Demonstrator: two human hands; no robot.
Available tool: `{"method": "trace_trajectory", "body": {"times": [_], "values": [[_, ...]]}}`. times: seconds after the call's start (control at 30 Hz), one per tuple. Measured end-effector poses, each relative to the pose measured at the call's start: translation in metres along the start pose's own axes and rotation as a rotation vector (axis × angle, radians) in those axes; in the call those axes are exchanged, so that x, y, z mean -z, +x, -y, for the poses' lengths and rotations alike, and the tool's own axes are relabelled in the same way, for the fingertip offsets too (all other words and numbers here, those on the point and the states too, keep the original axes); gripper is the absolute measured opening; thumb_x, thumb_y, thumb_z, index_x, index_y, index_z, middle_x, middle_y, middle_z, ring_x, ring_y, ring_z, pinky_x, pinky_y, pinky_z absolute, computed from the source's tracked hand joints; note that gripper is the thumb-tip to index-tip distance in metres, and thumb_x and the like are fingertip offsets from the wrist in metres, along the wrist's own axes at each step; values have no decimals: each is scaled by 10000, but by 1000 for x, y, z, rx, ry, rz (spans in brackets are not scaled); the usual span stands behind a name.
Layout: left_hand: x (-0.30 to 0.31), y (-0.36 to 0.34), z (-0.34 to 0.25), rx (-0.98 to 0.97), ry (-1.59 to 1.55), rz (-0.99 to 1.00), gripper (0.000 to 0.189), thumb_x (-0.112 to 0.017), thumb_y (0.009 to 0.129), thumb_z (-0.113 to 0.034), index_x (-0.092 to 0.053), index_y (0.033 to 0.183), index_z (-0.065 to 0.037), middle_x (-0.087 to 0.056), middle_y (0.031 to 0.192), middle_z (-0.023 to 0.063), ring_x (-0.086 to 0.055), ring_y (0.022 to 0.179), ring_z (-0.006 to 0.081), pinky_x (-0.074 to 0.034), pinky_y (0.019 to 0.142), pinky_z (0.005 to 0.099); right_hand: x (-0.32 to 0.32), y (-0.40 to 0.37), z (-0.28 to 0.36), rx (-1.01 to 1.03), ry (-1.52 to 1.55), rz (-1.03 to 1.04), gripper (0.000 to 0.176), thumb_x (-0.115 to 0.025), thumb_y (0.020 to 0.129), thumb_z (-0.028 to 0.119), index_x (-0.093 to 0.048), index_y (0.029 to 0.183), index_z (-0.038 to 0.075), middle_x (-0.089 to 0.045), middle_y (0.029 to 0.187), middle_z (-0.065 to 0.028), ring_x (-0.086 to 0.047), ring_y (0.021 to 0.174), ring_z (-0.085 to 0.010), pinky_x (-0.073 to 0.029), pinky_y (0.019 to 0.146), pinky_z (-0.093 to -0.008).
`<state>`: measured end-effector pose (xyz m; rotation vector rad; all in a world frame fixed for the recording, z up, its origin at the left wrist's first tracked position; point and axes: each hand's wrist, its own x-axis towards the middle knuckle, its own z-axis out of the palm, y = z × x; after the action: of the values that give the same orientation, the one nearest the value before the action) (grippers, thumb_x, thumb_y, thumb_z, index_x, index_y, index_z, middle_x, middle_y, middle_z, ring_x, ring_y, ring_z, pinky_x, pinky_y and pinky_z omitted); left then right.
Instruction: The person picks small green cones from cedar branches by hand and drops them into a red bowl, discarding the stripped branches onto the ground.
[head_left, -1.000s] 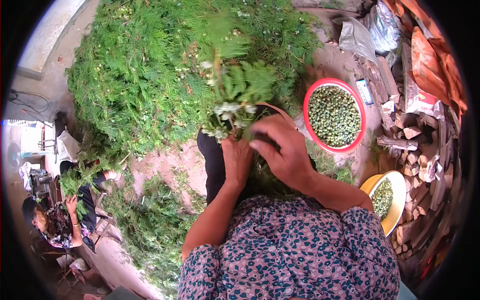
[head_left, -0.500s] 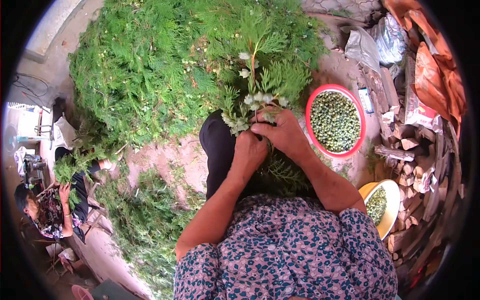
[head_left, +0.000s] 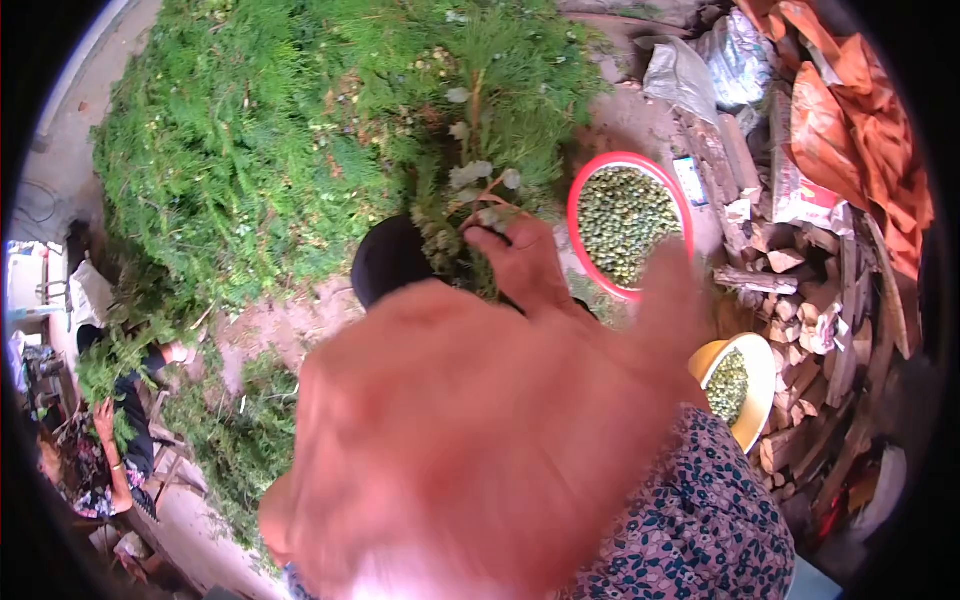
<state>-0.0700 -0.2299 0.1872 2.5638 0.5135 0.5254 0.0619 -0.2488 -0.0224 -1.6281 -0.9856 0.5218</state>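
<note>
Over heaped greenery (head_left: pixel 250 150), right hand (head_left: pixel 520 265) grips sprig (head_left: pixel 470 190).

Heap (head_left: pixel 280 130) lies ahead, sprig (head_left: pixel 470 185) just before it. Basin (head_left: pixel 627 157) lies right of the sprig. Bowl (head_left: pixel 766 380) sits nearer, firewood (head_left: pixel 810 300) right of both.

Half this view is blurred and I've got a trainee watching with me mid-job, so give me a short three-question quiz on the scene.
1. True or false: the round red-rimmed plastic basin holds small green berries.
2. Multiple choice: what does the right hand pinch? A) a piece of split firewood B) a leafy green sprig with pale buds C) an orange sack
3. Fill in: the smaller round bowl of berries, beside the stacked split firewood, is coloured ____.

Key: 1 true; 2 B; 3 yellow.
</note>
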Motion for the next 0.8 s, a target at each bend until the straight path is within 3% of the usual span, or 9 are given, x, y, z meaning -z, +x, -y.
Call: {"method": "trace_trajectory", "body": {"times": [0.03, 0.07, 0.1, 0.2, 0.27, 0.3, 0.4, 0.8], "values": [[3, 0, -10, -49, 15, 42, 451, -669, 732, -195, -544, 1106, 22, -618, 693, 105, -597, 643, 233, -455, 585, 337, 0, -1, -1, -129, -108, 80, 210, -636, 752, 90, -615, 932, -16, -620, 880, -177, -593, 811, -312, -449, 732, -363], [6, 0, -18, -92, 36, 77, 453, -668, 733, -197, -541, 1109, 20, -618, 696, 105, -598, 645, 233, -455, 588, 339, -2, -2, 0, 53, -102, -1, 133, -637, 746, 97, -627, 849, 13, -625, 866, -119, -581, 825, -268, -445, 753, -346], [8, 0, -22, -132, 52, 109, 454, -667, 734, -198, -539, 1112, 18, -618, 699, 105, -598, 647, 233, -456, 591, 341, -2, -2, -2, 100, -120, 1, 164, -660, 729, 114, -632, 858, 16, -621, 882, -132, -577, 849, -287, -440, 766, -361], [19, -1, -30, -205, 96, 181, 460, -665, 737, -203, -532, 1121, 13, -618, 708, 106, -599, 653, 232, -457, 600, 348, -3, -8, 5, 84, -252, -48, 192, -672, 727, 100, -629, 894, 15, -618, 884, -131, -575, 849, -277, -437, 768, -338], [23, -4, -32, -230, 124, 209, 463, -663, 739, -206, -528, 1126, 9, -618, 714, 106, -599, 657, 232, -458, 606, 353, -8, -7, -5, 168, -90, -99, 176, -672, 713, 64, -589, 837, -31, -559, 753, -181, -554, 720, -348, -427, 645, -373], [25, -5, -32, -241, 142, 214, 465, -662, 740, -207, -526, 1129, 7, -618, 718, 106, -600, 659, 232, -458, 609, 355, -6, -6, -9, 166, -93, -102, 176, -672, 713, 64, -589, 837, -31, -559, 753, -181, -554, 720, -348, -427, 645, -373], [27, -6, -30, -243, 165, 233, 470, -659, 743, -211, -519, 1138, 2, -618, 727, 107, -601, 665, 231, -460, 618, 362, -9, -5, -13, 148, 14, -63, 183, -676, 706, 41, -575, 840, -32, -550, 746, -183, -545, 706, -353, -421, 630, -363], [37, -13, -28, -238, 206, 265, 492, -648, 755, -229, -492, 1173, -21, -618, 764, 110, -604, 688, 230, -465, 654, 390, 1, -5, -2, 257, -76, -86, 214, -675, 700, 14, -570, 879, -40, -571, 781, -178, -557, 748, -356, -433, 659, -363]]}}
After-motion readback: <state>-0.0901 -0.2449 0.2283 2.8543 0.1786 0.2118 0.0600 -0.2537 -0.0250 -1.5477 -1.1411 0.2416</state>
